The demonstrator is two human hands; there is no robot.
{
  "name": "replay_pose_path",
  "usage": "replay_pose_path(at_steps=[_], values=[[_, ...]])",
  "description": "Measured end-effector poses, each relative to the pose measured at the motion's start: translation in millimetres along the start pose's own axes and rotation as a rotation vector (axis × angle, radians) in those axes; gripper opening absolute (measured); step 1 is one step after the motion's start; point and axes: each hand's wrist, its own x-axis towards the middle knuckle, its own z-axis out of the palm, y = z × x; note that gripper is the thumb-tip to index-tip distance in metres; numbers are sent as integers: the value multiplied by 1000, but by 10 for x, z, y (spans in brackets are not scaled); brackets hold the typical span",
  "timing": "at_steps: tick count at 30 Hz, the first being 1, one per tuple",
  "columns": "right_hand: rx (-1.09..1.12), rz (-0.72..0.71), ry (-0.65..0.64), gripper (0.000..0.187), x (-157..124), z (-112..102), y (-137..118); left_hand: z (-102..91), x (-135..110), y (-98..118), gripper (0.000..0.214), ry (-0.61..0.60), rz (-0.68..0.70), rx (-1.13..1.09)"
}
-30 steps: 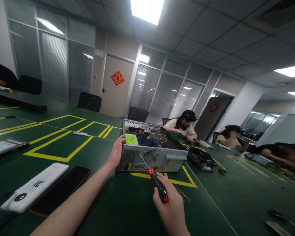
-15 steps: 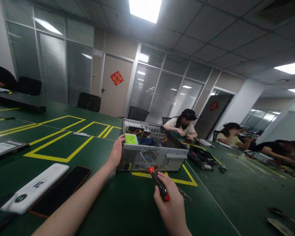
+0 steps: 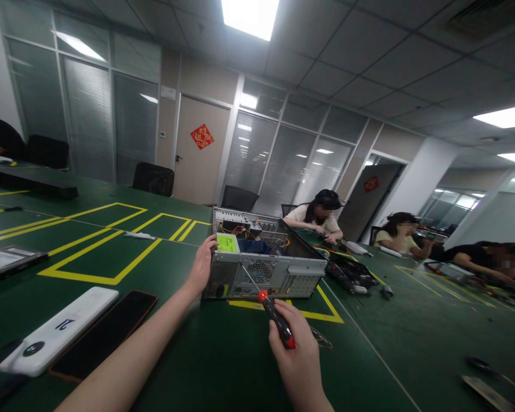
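An opened desktop computer case [image 3: 283,269] lies on its side on the green table, its back panel toward me. Loose wires and a power supply with a lime-green label [image 3: 226,243] show inside it. My left hand [image 3: 203,266] grips the case's left back corner, beside the power supply; its fingertips are partly hidden. In my right hand [image 3: 298,349] is a black-and-red screwdriver [image 3: 278,319], fingers closed around the handle. Its thin shaft slants up and left to the back panel, with the tip at or close to the panel near the power supply.
On the left lie a dark phone [image 3: 105,335], a white device marked 21 [image 3: 62,329] and a hard drive [image 3: 12,260]. Black parts [image 3: 352,274] sit right of the case. A person [image 3: 315,217] works across the table, with others farther right. Yellow tape [image 3: 81,279] marks the tabletop.
The whole view has shifted very slightly. Both hands, the screwdriver and the case keep practically the same places relative to each other.
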Motion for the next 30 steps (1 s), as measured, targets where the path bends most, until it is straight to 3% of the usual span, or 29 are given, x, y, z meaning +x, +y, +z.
replay_pose_path(at_steps=[9,19,26,30], values=[[41,120,37,33,17,7,-17,14,6,-4,73,15,-14,-21],[31,13,0,47,-61,29,0,17,1,-27,68,33,-20,-30],[-36,36,39,44,8,-6,-32,12,4,-53,69,25,-12,-12],[-72,-48,66,38,3,16,12,9,0,-54,67,28,-8,-17]])
